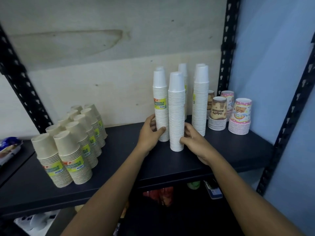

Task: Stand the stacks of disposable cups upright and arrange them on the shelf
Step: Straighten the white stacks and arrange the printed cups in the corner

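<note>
Fingers (160,129) of our left hand (150,133) wrap one tall white stack (160,106); right hand (194,142) fingers clamp the nearer white stack (176,113), both upright on the shelf (221,150).

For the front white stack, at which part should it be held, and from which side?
Grip the front white stack low, near its base, from both sides, roughly where the right hand now touches it. It is tall, narrow and upright, so a high grip would probably tip it. The shelf in front is free for approach.

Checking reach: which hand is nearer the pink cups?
Right. The right hand holds the front white stack, nearer the pink cups; the left hand is farther left.
</note>
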`<state>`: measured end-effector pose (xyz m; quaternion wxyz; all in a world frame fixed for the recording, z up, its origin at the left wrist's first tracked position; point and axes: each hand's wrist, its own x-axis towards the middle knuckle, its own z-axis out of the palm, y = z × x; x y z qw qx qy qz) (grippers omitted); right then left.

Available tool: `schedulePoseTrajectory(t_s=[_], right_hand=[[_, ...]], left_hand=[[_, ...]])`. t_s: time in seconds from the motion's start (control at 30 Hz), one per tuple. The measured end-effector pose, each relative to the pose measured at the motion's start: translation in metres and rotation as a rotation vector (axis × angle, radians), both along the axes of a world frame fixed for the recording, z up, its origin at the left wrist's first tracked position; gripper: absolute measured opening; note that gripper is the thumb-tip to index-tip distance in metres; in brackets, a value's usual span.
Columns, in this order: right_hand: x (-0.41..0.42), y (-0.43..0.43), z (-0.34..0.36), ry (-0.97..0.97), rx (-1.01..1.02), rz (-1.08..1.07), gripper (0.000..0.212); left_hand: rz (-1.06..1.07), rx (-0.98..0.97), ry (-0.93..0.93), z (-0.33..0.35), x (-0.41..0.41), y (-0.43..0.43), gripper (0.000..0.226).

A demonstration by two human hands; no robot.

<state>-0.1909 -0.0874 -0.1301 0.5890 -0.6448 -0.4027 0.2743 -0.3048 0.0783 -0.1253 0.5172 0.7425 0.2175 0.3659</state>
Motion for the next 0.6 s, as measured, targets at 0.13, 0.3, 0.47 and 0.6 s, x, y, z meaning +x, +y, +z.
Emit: schedulePoseTrajectory(t_s=[0.13, 0.3, 0.47, 0.6], right_hand=[[0.001, 0.0, -0.003, -0.032, 0.012, -0.021, 0.069], [-0.001, -0.001, -0.005, -0.05, 0.057, -0.061, 0.056], [-0.025, 0.015, -0.006, -0.109, 0.091, -0.097, 0.06], [-0.051, 0.047, -0.002, -0.174, 0.113, -0.211, 0.063]], left_hand=[[0.006, 0.014, 0.01, 0.001, 0.002, -0.001, 0.068], [0.046, 0.028, -0.023, 0.0, -0.006, -0.004, 0.063], [0.186, 0.078, -0.07, -0.002, -0.041, 0.008, 0.063], [0.313, 0.073, -0.089, -0.003, -0.078, 0.021, 0.064]])
